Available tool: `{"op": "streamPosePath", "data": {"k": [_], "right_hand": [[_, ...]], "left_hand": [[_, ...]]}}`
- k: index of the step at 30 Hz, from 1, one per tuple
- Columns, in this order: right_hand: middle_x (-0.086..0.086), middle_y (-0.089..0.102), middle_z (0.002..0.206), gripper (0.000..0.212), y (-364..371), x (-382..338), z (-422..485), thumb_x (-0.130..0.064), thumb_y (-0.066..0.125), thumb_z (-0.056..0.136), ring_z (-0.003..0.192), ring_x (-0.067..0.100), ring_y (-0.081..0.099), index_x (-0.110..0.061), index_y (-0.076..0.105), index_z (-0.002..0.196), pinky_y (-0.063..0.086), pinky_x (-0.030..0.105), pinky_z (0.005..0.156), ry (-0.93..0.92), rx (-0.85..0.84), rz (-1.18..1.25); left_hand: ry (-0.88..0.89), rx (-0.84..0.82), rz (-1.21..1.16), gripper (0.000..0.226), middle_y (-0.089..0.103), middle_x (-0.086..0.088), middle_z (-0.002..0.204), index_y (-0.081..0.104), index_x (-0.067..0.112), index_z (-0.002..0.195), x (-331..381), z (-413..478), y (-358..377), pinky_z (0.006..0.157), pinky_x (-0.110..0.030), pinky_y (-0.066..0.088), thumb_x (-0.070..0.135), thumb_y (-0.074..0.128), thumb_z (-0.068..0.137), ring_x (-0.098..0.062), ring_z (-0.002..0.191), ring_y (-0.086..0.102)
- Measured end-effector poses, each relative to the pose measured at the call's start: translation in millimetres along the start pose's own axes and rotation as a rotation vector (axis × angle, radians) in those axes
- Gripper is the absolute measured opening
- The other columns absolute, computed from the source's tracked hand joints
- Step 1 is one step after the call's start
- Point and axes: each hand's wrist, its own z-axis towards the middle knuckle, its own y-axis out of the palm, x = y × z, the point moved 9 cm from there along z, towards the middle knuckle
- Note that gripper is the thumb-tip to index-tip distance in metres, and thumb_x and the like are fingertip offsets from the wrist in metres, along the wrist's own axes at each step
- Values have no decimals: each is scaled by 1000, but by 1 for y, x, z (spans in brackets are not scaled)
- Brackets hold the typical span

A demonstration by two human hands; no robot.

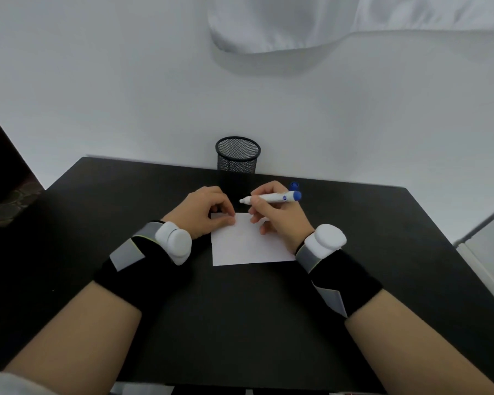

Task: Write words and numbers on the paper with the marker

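The far corners of the paper (pixel 248 246) are covered by the left grip (pixel 207 212) and the right grip (pixel 277 219). The barrel of the marker (pixel 280 197) is partly hidden in the right grip; its printed mark is too small to be read. A blue cap (pixel 295 185) is partly hidden behind it. The tabletop (pixel 240 323) is cut off at the lower edge.

Marker (pixel 271 197) in right hand (pixel 277 220), near paper (pixel 246 246)
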Motion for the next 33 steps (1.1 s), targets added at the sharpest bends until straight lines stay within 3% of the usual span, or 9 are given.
{"op": "streamPosePath", "data": {"k": [5, 8, 15, 24, 33], "right_hand": [[19, 69, 80, 17, -5, 10, 1, -20, 62, 94, 58, 20, 65, -4, 56, 91, 52, 26, 44, 53, 76, 1], [21, 69, 77, 20, -5, 9, 1, -21, 63, 94, 54, 20, 64, -6, 56, 83, 52, 26, 42, 43, 72, -24], [8, 67, 63, 25, -4, 7, 2, -24, 64, 92, 44, 12, 54, -9, 52, 76, 43, 21, 40, -14, 115, -169], [2, 71, 67, 23, 4, 6, 1, -26, 67, 91, 44, 6, 54, -12, 55, 76, 47, 16, 49, -39, 59, -215], [0, 69, 67, 22, 3, 6, 0, -25, 66, 91, 42, 1, 56, -11, 54, 79, 47, 12, 47, -38, 82, -278]], "left_hand": [[-19, 70, 30, 6, 58, 5, 97, 70, 24, 88, -9, -3, -8, 84, -22, 42, 26, 69, 83, -10, 90, 53], [-30, 81, 25, 3, 57, 6, 92, 69, 24, 85, -11, -2, -9, 76, -14, 40, 24, 69, 83, -7, 81, 55], [-26, 100, 13, 3, 56, 9, 86, 71, 22, 85, -11, -2, -10, 72, -5, 39, 22, 70, 82, -2, 77, 54], [-40, 125, -9, 4, 56, 11, 83, 71, 21, 85, -13, -4, -11, 69, -4, 40, 20, 70, 82, -1, 74, 55], [-69, 115, -32, 3, 58, 10, 84, 70, 24, 85, -15, -3, -10, 69, -4, 40, 22, 70, 82, -2, 75, 55]]}}
